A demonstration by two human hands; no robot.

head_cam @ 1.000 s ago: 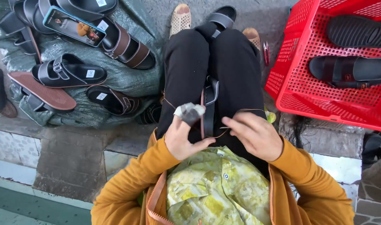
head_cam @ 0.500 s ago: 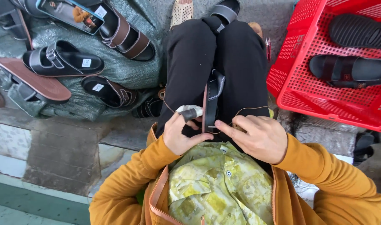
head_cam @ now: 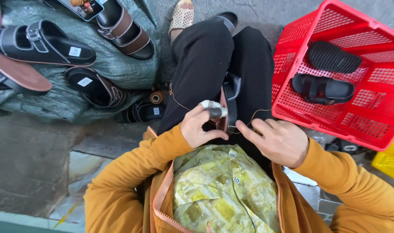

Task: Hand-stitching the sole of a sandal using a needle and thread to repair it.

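Closest to the camera is the person's own chest: a yellow-green patterned shirt (head_cam: 218, 190) under an open orange jacket (head_cam: 119, 194). Just above it, both hands meet over the lap. The left hand (head_cam: 199, 128) is curled, and its wrapped fingertip (head_cam: 212, 108) presses with the thumb on a small dark tool, probably an awl or needle handle, though the view is too small to be sure. The right hand (head_cam: 279, 140) has its fingers drawn together, the index finger and thumb pinching the thin tan thread (head_cam: 257, 114) close to the black sandal strap (head_cam: 230, 101). This strap stands upright between the knees of the black trousers (head_cam: 205, 60), which likely keeps it steady so both hands are free for stitching. The thread makes a loop to each side of the strap, so it seems to pass through it.

A little farther on the left, a spool of brown thread (head_cam: 156, 97) lies near the knee, within easy reach. Beyond it, finished black and brown sandals (head_cam: 46, 41) lie on a grey-green woven sack (head_cam: 119, 64), and a phone (head_cam: 82, 6) rests at the top edge. On the right, the red plastic basket (head_cam: 378, 125) holds two black sandals (head_cam: 322, 88), separated from the others.
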